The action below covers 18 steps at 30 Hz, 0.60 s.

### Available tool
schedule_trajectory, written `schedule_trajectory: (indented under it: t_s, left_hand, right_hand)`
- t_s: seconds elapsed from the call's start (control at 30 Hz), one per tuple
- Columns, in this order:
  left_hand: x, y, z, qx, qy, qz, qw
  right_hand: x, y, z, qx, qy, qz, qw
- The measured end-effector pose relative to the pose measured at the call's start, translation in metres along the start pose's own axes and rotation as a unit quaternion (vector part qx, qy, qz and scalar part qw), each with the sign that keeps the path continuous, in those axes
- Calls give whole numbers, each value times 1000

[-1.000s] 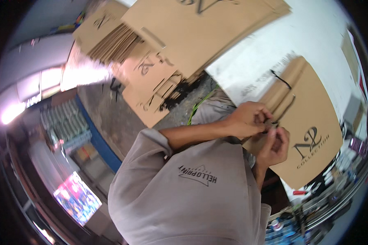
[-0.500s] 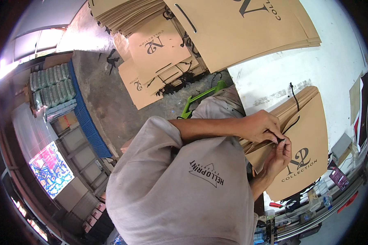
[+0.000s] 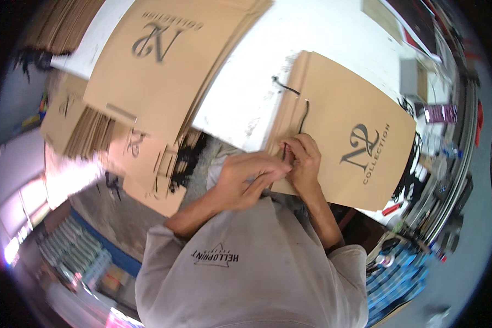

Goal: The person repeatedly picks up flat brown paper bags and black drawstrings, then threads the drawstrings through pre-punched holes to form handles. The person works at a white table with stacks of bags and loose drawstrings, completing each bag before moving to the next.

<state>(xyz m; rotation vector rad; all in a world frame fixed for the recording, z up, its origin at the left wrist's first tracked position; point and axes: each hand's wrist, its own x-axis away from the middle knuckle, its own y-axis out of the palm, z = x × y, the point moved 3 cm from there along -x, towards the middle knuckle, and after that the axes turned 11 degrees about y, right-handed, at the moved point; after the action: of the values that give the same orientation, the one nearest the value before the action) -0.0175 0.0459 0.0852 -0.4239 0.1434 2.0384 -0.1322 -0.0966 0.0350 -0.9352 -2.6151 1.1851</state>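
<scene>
A brown paper bag (image 3: 344, 109) lies flat on top of a pile of similar bags, its dark lettering and emblem facing up. Black cord (image 3: 304, 116) comes out near the bag's left edge and runs down to my hands. My right hand (image 3: 305, 158) is closed, thumb and fingers pinching the cord close to that edge. Against it, my left hand (image 3: 245, 177) is also closed, its fingertips drawn together at the cord's end and slightly blurred. The fingers cover that end, so a knot there cannot be made out.
The bags rest on a white table (image 3: 232, 98). Another bag stack (image 3: 164, 71) overhangs the table's left side. Lower down at left are more bags (image 3: 142, 147) with black cords. A red object (image 3: 391, 209) and a purple packet (image 3: 440, 113) lie toward the right.
The whole view has turned, so the bags and table appear rotated. My hands stay together at the cord; the left has shifted to the left side of the right, with its fingertips touching it.
</scene>
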Motion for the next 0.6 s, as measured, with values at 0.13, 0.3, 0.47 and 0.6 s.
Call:
schedule_trajectory:
  t_s: [0.13, 0.3, 0.47, 0.6]
  left_hand:
    - [12, -3, -24, 49, -82, 98, 991]
    - [0, -15, -60, -105, -165, 59, 979]
    - [-2, -18, -69, -76, -155, 120, 978]
    - [-6, -27, -73, -70, -129, 194, 970]
  right_hand:
    - [-32, -28, 6, -202, 191, -217, 936]
    - [-100, -126, 101, 249, 93, 76, 961]
    - [-143, -182, 138, 287, 195, -8, 938]
    - [-136, -247, 69, 220, -3, 263, 939]
